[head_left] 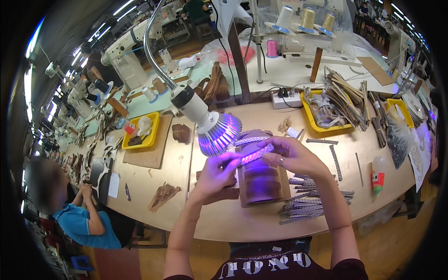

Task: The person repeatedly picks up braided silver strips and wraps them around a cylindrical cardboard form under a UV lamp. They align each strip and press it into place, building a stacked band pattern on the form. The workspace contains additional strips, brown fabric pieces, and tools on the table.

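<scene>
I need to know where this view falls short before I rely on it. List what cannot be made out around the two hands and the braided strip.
- Head view: the braided strip is washed violet by the lamp; its true colour is lost.
- The left hand covers the strip's near end.
- The brown form is partly hidden behind both hands.
- The right hand fingers' grip on the strip's far end is too small to judge.
- The strip pile is too fine to count.

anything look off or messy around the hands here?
Nothing damaged or spilled. Both hands, left hand and right hand, hold a braided strip under the purple lamp. The only untidy spot is the pile of braided strips, fanned loosely at the table edge.
</scene>
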Demonstrator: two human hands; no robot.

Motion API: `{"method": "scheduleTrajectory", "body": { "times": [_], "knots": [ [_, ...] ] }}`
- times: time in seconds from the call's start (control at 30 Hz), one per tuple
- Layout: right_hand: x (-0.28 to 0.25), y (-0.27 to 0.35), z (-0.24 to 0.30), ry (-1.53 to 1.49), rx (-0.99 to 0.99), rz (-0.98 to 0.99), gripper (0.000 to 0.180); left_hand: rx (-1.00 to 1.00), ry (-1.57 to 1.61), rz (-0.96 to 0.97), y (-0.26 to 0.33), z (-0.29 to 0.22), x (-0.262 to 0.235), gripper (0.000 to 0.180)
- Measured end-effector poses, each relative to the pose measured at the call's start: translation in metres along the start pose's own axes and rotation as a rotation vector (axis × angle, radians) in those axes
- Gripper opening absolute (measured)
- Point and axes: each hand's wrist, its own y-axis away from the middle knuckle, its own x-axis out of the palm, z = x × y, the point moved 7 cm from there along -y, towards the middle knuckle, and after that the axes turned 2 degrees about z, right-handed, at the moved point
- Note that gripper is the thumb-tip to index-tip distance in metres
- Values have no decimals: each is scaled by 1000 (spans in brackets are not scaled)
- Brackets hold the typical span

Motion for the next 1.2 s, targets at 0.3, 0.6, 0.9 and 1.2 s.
{"method": "scheduleTrajectory", "body": {
  "times": [0.3, 0.6, 0.9, 1.2],
  "knots": [
    [-61, -30, -46, -32, 181, -407, 27, 324, -158, -60, -84, 12, -6, 25],
    [-66, -36, -77, -52, 163, -503, 39, 536, -370, -389, -59, 41, -4, 31],
    [-67, -39, -87, -38, 147, -557, 36, 189, -507, -85, -41, 7, 45, 63],
    [-44, -23, -113, 77, 57, -826, 40, 170, -304, -65, -43, 23, 50, 68]
  ]
}}
